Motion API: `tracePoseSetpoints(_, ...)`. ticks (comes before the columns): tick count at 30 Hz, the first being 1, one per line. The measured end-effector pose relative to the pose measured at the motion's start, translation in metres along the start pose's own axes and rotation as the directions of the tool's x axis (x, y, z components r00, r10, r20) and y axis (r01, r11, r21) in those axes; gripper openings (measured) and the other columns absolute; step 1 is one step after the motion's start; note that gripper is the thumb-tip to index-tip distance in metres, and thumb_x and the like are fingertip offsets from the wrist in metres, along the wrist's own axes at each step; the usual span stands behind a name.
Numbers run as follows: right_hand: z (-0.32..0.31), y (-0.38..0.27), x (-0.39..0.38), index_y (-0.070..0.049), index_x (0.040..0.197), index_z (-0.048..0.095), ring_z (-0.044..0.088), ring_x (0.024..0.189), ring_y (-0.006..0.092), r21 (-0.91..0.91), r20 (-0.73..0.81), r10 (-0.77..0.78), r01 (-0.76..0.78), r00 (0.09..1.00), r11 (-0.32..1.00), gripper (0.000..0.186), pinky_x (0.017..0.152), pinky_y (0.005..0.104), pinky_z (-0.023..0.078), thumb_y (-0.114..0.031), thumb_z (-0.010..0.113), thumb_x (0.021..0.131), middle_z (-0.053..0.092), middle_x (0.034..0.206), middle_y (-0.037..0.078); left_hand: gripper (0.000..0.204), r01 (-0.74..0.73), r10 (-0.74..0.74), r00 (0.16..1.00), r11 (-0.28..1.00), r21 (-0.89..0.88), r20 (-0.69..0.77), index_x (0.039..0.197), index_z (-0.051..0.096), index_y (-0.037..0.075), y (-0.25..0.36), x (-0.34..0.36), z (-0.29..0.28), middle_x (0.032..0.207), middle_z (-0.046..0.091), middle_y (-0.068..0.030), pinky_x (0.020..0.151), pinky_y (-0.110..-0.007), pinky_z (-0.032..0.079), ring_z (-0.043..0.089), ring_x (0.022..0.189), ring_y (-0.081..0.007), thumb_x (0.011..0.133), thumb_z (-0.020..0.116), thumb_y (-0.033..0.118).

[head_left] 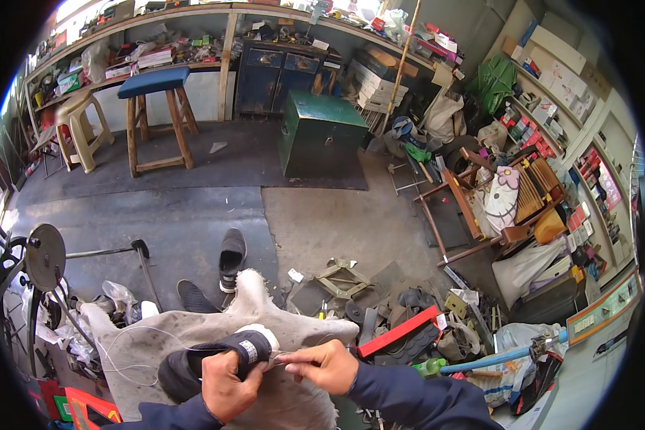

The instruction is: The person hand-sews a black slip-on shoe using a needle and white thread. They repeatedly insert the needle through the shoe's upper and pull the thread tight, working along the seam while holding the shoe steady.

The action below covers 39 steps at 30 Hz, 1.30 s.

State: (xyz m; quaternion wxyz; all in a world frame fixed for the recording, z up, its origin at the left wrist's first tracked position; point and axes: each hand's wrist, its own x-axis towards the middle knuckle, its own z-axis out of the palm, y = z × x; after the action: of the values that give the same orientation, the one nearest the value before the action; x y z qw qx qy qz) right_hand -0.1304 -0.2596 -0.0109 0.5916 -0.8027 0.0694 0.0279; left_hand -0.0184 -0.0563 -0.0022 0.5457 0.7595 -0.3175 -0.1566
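Observation:
A black shoe [183, 374] with a white sole lies on the pale, stained cloth [140, 401] over my lap. My left hand [228, 385] is closed around its upper, thumb near the edge of the sole. Close by on the right, my right hand [324, 364] pinches a thin white thread at the shoe's end. Whether a needle or hook is also between those fingertips is too small to tell. A loose loop of white thread [142, 328] curves over the cloth left of the shoe.
Another dark shoe [232, 259] stands on the floor ahead. Tools and scraps lie around a red bar [400, 332] at right. A round metal disc [45, 258] on a machine rises at left. Farther off are a blue-topped stool [153, 82] and a green chest [322, 132].

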Motion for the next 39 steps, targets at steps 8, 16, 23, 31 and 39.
tracePoseSetpoints(8,0.009,-0.016,0.006,-0.005,0.105,0.073,0.074,0.076,0.0333,-0.404,-0.027,-0.223,0.194,0.974,0.894,0.017,0.066,0.0393,0.058,-0.016,0.078,0.094,0.075,0.086,0.016,0.017,-0.061,0.061,0.998,0.995,-0.076,0.006,0.101,0.077,-0.001,0.002,-0.002,-0.002,0.092,0.076,-0.0186,0.083,-0.035,0.058,0.076,0.085,-0.0305,0.083,0.076,-0.001)
tracePoseSetpoints(16,0.021,-0.012,-0.016,-0.004,0.114,0.071,0.08,0.088,0.0258,-0.213,-0.133,-0.035,0.006,0.99,0.977,0.022,0.075,0.0338,0.061,-0.017,0.077,0.098,0.079,0.095,0.014,0.022,-0.219,0.222,0.971,0.975,-0.042,0.092,0.106,0.075,-0.001,0.005,-0.015,-0.03,0.099,0.076,-0.0211,0.083,-0.039,0.059,0.075,0.09,-0.0382,0.085,0.077,0.002)
tracePoseSetpoints(23,0.032,-0.013,-0.023,-0.003,0.113,0.072,0.08,0.09,0.024,-0.211,-0.223,-0.059,0.011,0.973,0.977,0.021,0.077,0.0325,0.06,-0.017,0.078,0.098,0.079,0.093,0.015,0.017,-0.306,0.284,0.952,0.906,0.292,0.117,0.105,0.07,0.003,0.005,-0.025,-0.05,0.102,0.074,-0.0178,0.069,-0.043,0.058,0.074,0.084,-0.0363,0.089,0.07,0.008)
tracePoseSetpoints(31,0.041,-0.017,-0.031,-0.002,0.112,0.072,0.075,0.076,0.0169,-0.274,-0.253,-0.162,0.09,0.954,0.957,0.02,0.07,0.0302,0.057,-0.016,0.077,0.098,0.078,0.086,0.013,0.012,-0.191,0.175,0.979,0.968,0.164,0.105,0.098,0.073,0.003,0.009,-0.034,-0.067,0.083,0.073,-0.0197,0.067,-0.045,0.056,0.071,0.076,-0.0405,0.09,0.073,0.013)
tracePoseSetpoints(39,0.043,-0.024,-0.035,0.001,0.111,0.071,0.071,0.072,0.0087,-0.303,-0.245,-0.12,0.041,0.962,0.952,0.016,0.067,0.0252,0.056,-0.009,0.075,0.099,0.077,0.082,0.008,0.016,0.176,0.048,0.97,0.539,-0.824,0.239,0.102,0.064,-0.002,0.0,-0.051,-0.089,0.113,0.075,-0.0164,0.095,-0.035,0.055,0.073,0.097,-0.0221,0.108,0.06,0.012)
